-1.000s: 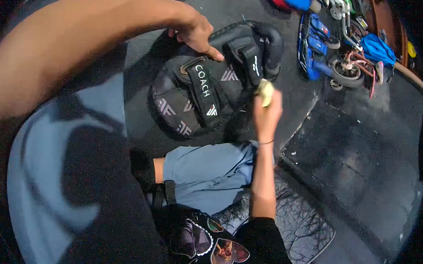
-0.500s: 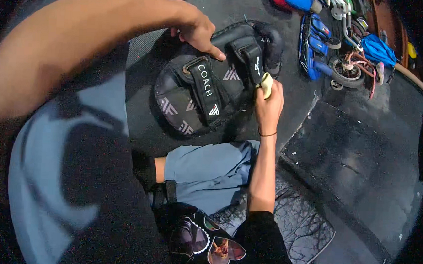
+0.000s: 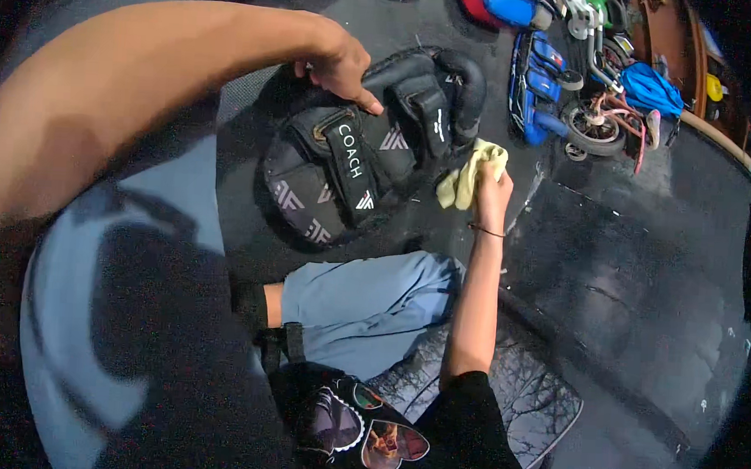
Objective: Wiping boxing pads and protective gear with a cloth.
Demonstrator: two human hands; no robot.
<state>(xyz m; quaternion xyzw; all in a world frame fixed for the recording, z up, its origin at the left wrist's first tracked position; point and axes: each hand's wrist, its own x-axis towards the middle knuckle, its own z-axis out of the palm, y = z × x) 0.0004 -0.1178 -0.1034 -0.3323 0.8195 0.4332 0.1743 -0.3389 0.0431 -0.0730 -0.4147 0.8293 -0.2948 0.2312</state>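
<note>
A black striking pad [image 3: 310, 189] with two straps and pale grey markings lies on the dark floor before me. My left hand [image 3: 342, 70] reaches over from the left and grips the pad's far left edge. Its thumb rests on top, while the other fingers are partly hidden behind the edge. Just right of the pad, my right hand [image 3: 494, 190] is closed on a pale yellow cloth [image 3: 458, 188]. The cloth hangs bunched from the fingers, apart from the straps. A thin dark band circles that wrist.
Blue pads [image 3: 536, 90], a small bike [image 3: 602, 127] and a blue cloth bundle [image 3: 652, 88] stand at the far right. A red and blue pad [image 3: 502, 5] lies at the back. A patterned grey cushion [image 3: 528, 404] is beside my legs.
My right hand has moved off the pad's right strap, slightly right and nearer to me. More of the yellow cloth now hangs loose. My left hand keeps its hold on the pad.
</note>
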